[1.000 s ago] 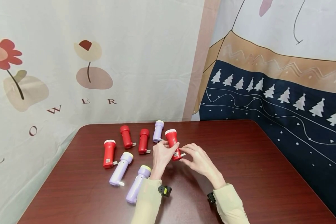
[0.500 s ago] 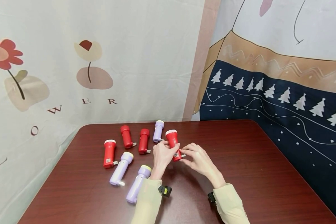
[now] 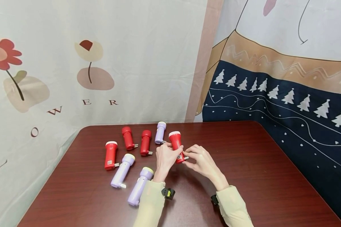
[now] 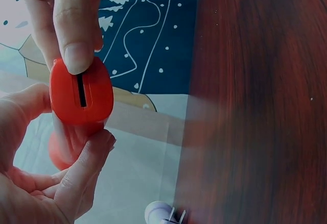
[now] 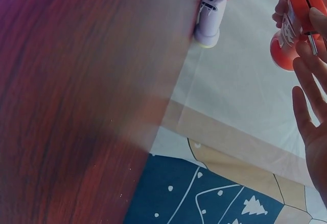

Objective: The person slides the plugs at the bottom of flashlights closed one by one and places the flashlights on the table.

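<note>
Held above the table is a red flashlight (image 3: 175,140) with a white head rim, tilted with its head away from me. My left hand (image 3: 166,157) grips its body from the left, thumb on the near side. At the tail end, my right hand (image 3: 201,160) pinches around the fold-out plug prongs (image 5: 312,44), its thumb at the end face and index finger by the prongs. In the left wrist view a dark slot shows in the flashlight's end (image 4: 82,94), partly covered by a right fingertip.
Left of the hands lie three more red flashlights (image 3: 111,156) and three lilac flashlights (image 3: 122,171), prongs folded out where visible. One lilac flashlight (image 3: 140,187) is partly behind the left sleeve. Patterned cloth (image 3: 147,63) hangs behind the brown table (image 3: 272,176).
My left hand and the red flashlight have shifted very slightly to the right. The right hand keeps its place at the tail end, and the flashlights on the table have not moved.
</note>
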`<state>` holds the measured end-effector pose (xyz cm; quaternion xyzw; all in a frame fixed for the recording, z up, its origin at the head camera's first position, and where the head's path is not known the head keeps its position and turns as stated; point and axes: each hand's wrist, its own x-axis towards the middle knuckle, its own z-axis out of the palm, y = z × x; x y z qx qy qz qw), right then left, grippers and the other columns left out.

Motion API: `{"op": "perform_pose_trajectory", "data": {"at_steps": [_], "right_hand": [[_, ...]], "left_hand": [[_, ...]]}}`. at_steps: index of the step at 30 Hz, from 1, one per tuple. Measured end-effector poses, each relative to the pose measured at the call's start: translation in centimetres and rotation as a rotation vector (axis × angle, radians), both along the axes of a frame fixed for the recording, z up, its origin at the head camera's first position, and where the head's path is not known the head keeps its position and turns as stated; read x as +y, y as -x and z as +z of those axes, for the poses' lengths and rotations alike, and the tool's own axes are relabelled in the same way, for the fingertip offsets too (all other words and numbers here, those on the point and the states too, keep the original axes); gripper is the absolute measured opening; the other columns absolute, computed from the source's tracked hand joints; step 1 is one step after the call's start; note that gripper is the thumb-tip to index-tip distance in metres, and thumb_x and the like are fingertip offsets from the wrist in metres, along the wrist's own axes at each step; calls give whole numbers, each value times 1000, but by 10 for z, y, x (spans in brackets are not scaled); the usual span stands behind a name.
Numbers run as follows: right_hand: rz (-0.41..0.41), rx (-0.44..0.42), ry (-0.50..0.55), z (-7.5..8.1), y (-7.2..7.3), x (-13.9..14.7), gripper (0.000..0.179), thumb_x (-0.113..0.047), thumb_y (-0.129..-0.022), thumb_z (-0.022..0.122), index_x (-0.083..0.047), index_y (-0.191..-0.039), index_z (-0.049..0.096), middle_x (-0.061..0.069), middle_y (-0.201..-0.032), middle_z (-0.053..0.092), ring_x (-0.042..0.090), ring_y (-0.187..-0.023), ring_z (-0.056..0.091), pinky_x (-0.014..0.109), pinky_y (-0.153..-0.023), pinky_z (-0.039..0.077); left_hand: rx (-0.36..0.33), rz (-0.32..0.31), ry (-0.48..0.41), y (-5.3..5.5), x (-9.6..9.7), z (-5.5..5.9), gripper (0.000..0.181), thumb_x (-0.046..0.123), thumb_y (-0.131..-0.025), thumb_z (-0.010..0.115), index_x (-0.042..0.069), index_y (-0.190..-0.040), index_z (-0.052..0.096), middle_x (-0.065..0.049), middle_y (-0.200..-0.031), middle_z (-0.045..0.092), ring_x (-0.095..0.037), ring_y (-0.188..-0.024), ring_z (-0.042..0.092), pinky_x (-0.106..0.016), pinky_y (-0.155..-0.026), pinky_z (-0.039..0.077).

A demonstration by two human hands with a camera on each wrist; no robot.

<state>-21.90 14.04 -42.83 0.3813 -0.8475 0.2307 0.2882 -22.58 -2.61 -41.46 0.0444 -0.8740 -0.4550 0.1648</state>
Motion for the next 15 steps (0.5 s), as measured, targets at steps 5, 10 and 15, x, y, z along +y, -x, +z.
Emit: {"op": "perform_pose_trajectory", "data": {"at_steps": [5,10,15], "right_hand": [[-1,7,9,0,0,-1,43,-15,-61,89,-9,-101,75,-2,-90,67,10,-81,55,25,-71,50],[-3,24,19,-1,0,-2,42,-17,-61,89,-9,-100,75,-2,-89,67,10,-82,55,25,-72,51],[-4,34,27,-2,0,-4,42,-17,-60,89,-8,-99,75,-1,-88,67,11,-82,55,26,-72,51]], "left_hand": [[2,2,0,1,0,-1,41,39,-73,75,0,-88,71,-11,-78,74,-27,-70,67,-33,-61,48],[11,4,0,1,-1,-1,42,38,-73,75,0,-89,71,-11,-77,74,-26,-69,67,-32,-59,47],[5,5,-11,1,-1,-1,42,39,-73,75,0,-90,71,-11,-78,74,-27,-71,67,-32,-61,48]]}}
